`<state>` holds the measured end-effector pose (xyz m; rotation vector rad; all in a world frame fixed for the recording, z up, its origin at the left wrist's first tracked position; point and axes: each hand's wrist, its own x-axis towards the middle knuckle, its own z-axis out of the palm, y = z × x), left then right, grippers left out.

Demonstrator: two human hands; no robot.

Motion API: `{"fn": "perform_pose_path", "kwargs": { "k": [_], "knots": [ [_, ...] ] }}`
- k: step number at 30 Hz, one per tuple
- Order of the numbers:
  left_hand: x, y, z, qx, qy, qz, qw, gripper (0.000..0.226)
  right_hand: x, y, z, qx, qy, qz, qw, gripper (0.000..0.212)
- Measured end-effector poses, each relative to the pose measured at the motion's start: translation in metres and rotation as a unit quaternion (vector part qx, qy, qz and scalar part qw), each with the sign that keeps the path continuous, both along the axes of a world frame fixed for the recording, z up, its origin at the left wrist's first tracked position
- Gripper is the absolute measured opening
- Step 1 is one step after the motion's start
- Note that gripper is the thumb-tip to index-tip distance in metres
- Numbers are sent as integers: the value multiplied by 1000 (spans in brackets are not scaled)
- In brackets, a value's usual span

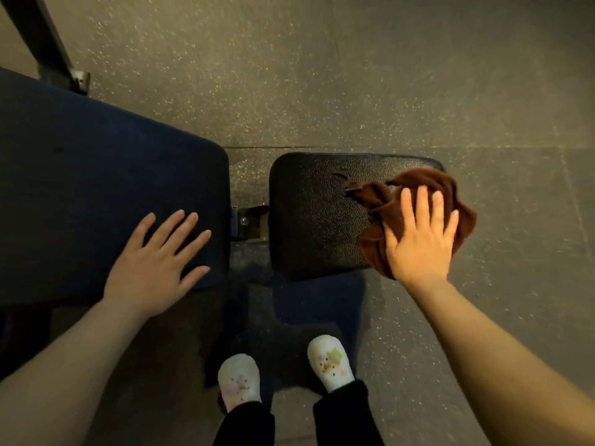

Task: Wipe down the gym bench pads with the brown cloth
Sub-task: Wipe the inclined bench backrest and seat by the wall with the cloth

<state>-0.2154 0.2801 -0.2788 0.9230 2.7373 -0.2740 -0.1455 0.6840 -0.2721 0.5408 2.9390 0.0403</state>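
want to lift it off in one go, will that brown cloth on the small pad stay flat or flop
The brown cloth will probably flop: it already lies bunched in soft folds under the flat right hand. It looks light and thin, so it should lift easily. Part of it hangs past the edge of the small black pad, so it will likely drape and trail rather than hold shape.
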Motion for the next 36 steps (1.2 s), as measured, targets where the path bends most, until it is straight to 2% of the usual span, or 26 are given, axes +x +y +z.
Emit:
{"fn": "perform_pose_path", "kwargs": {
  "k": [2, 3, 5, 7, 8, 10, 12, 13, 15, 17, 20, 22, 23, 26, 28, 30, 32, 34, 36],
  "knots": [
    [0, 15, 13, -55, -56, 43, 996, 60, 19, -19, 2, -23, -54, 27, 998, 73],
    [6, 27, 19, -48, -85, 78, 992, 61, 28, -28, 1, -37, -83, 56, 994, 73],
    [32, 57, 30, 46, -123, 143, 981, 61, 39, -45, 4, -90, -144, 127, 977, 76],
    [69, 90, 44, 148, -156, 217, 952, 58, 39, -63, 16, -195, -184, 150, 952, 69],
    [87, 104, 52, 191, -186, 252, 930, 57, 37, -71, 27, -274, -209, 127, 930, 60],
    [122, 128, 75, 285, -251, 337, 862, 58, 37, -83, 54, -422, -261, 49, 867, 43],
    [155, 143, 102, 376, -268, 402, 791, 58, 46, -89, 87, -509, -286, 4, 812, 27],
    [169, 149, 118, 409, -261, 422, 766, 58, 53, -90, 106, -545, -292, -9, 786, 20],
    [197, 158, 150, 447, -237, 454, 734, 58, 73, -92, 146, -605, -311, -24, 733, 15],
    [224, 159, 186, 462, -170, 485, 723, 51, 93, -97, 187, -637, -342, -12, 691, 17],
    [266, 152, 240, 459, -42, 516, 722, 31, 124, -110, 237, -650, -388, 27, 653, 20],
    [299, 148, 274, 451, 16, 536, 713, 33, 142, -120, 265, -645, -410, 61, 642, 23],
    [315, 145, 291, 458, 36, 549, 698, 35, 150, -126, 278, -641, -420, 83, 637, 28],
    [361, 139, 335, 492, 65, 605, 622, 11, 177, -141, 308, -606, -405, 224, 647, 38],
    [393, 136, 358, 521, 80, 650, 548, 21, 195, -151, 320, -551, -372, 358, 656, 47],
    [428, 135, 379, 553, 106, 683, 465, 22, 218, -165, 327, -486, -334, 472, 655, 54],
    [468, 136, 396, 563, 146, 705, 405, 23, 245, -181, 332, -436, -272, 558, 652, 57],
    [509, 137, 409, 555, 170, 728, 366, 22, 276, -198, 338, -400, -247, 607, 641, 62],
    [553, 136, 420, 534, 182, 749, 347, 19, 310, -216, 343, -372, -239, 647, 621, 69]
  ]
}}
